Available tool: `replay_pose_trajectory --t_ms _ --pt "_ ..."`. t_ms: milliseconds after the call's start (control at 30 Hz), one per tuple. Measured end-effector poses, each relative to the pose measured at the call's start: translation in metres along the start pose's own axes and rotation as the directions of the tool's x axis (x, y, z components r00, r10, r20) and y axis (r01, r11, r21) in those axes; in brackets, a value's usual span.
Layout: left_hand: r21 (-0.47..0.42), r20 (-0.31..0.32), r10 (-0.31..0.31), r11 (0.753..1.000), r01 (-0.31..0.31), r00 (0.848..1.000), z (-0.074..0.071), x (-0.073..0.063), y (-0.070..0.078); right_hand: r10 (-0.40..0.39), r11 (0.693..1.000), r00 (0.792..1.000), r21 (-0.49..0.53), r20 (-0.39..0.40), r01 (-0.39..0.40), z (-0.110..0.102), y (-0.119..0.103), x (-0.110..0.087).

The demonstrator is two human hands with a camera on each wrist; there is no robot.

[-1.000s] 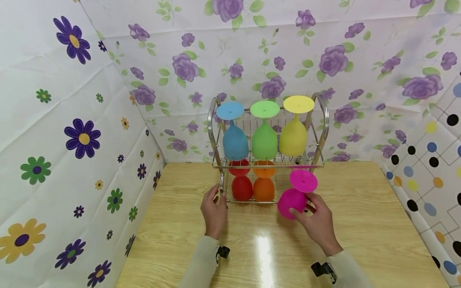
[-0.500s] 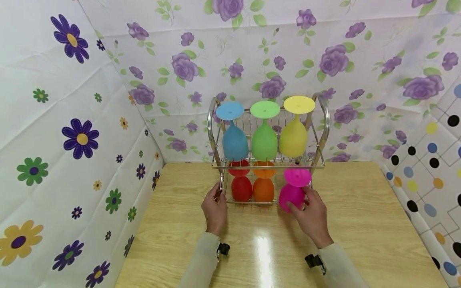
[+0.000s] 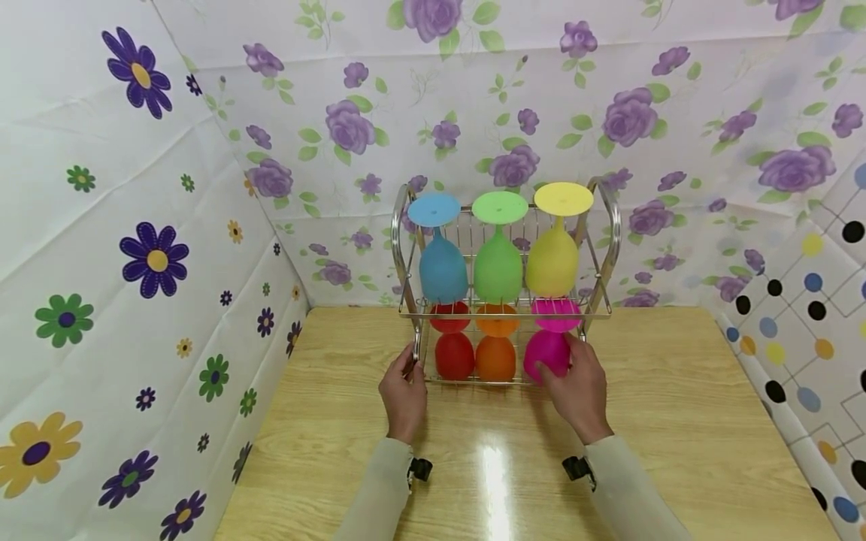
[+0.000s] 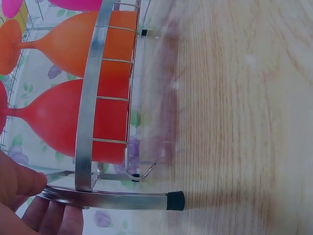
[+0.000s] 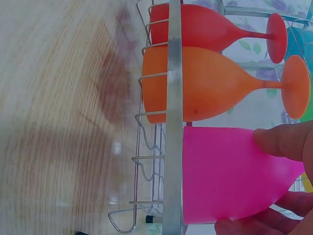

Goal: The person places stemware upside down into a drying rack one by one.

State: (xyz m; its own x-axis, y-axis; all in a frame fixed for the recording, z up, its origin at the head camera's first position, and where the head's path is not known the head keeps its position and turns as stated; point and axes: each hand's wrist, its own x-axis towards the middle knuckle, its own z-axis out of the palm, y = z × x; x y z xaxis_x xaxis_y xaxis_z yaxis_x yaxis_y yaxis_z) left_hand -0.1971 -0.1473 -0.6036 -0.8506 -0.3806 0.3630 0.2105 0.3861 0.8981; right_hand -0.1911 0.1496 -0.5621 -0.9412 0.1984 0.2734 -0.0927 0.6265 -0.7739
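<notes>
My right hand point(image 3: 579, 387) grips the bowl of an upside-down pink goblet point(image 3: 546, 353) at the right end of the lower shelf. In the right wrist view its rim is level with the rack's front bar point(image 5: 174, 147), just above the shelf wires. My left hand point(image 3: 404, 391) holds the left leg of the metal two-tier rack point(image 4: 105, 198), thumb on one side and fingers on the other. Inverted red point(image 3: 454, 355) and orange point(image 3: 496, 358) goblets stand beside the pink one. On the upper shelf are blue point(image 3: 443, 267), green point(image 3: 498, 267) and yellow point(image 3: 552, 263) goblets, also upside down.
The rack stands on a wooden table point(image 3: 325, 451) near a back wall covered in purple-rose cloth point(image 3: 419, 90). Flower-patterned cloth point(image 3: 196, 270) borders the left side, dotted cloth point(image 3: 791, 330) the right. The upper shelf overhangs the lower goblets' feet.
The pink goblet has moved back and left, from in front of the rack to under the upper shelf, with my right hand around it. My left hand has stayed on the rack leg.
</notes>
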Motion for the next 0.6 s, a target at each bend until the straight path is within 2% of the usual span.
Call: replay_pose_trajectory --t_ms 267,600 --pt "0.024 0.017 -0.029 0.999 0.029 0.999 0.002 0.0 0.002 0.005 1.0 1.0 -0.025 -0.001 -0.005 0.009 0.007 0.005" --pt "0.006 0.038 -0.045 0.999 0.045 0.998 0.002 0.0 0.004 0.03 0.997 0.999 -0.074 0.029 -0.028 0.02 0.017 0.003"
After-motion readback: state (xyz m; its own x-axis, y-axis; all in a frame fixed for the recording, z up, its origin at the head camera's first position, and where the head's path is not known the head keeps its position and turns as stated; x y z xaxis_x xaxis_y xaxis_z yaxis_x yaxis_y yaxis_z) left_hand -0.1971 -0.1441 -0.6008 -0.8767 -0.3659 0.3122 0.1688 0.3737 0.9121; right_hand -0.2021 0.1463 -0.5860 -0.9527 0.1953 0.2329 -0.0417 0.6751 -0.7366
